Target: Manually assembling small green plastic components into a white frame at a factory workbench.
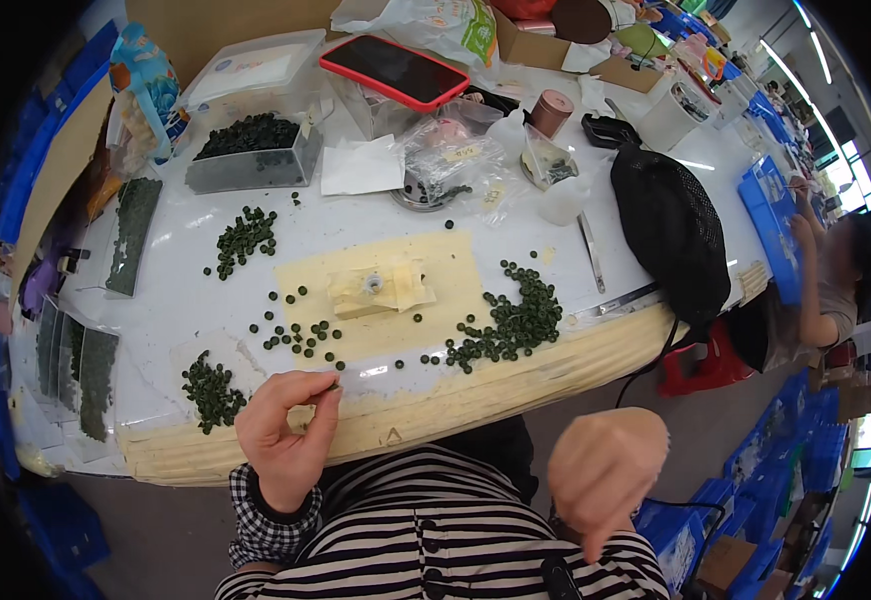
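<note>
My left hand (291, 428) is above the table's front edge, thumb and forefinger pinched on a small dark green bead, of which only a sliver shows. My right hand (608, 468) hangs above my lap, slightly blurred, with its fingers curled in and pointing down; whatever it holds, if anything, is hidden. Loose round green beads (306, 340) lie between my left hand and a small tape-covered block (381, 288) with a metal-looking round fitting on top. That block sits on a yellow sheet (446, 255). A larger bead pile (516, 320) spreads right of the sheet.
Two smaller bead piles lie left, one near the front (211, 392) and one farther back (248, 238). Behind them stands a clear bead-filled box (256, 150). A red-cased phone (396, 72) rests at the back. Tweezers (591, 252) and a black mesh bag (671, 230) lie right.
</note>
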A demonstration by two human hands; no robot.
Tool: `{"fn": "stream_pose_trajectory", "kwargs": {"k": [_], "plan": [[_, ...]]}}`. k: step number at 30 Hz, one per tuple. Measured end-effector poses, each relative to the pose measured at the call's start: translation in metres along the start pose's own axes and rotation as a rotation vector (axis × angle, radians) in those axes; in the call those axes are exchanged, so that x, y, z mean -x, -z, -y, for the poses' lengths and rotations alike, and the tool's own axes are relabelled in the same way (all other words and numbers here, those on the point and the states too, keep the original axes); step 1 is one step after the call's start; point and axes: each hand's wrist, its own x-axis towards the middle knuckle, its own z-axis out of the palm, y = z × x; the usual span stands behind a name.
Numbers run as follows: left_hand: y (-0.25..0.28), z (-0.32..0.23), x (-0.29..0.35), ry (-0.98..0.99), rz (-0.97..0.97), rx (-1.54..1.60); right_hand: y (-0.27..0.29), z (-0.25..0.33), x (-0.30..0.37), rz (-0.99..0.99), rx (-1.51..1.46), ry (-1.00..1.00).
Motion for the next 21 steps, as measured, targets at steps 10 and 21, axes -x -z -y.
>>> {"fn": "stream_pose_trajectory", "kwargs": {"k": [10,21], "plan": [[-0.004,0.0,-0.001,0.007,-0.007,0.031,-0.033,-0.057,-0.01,0.092,-0.046,-0.403],[-0.017,-0.025,-0.007,-0.093,0.135,-0.073,-0.024,-0.052,0.013,0.071,-0.039,-0.401]]}}
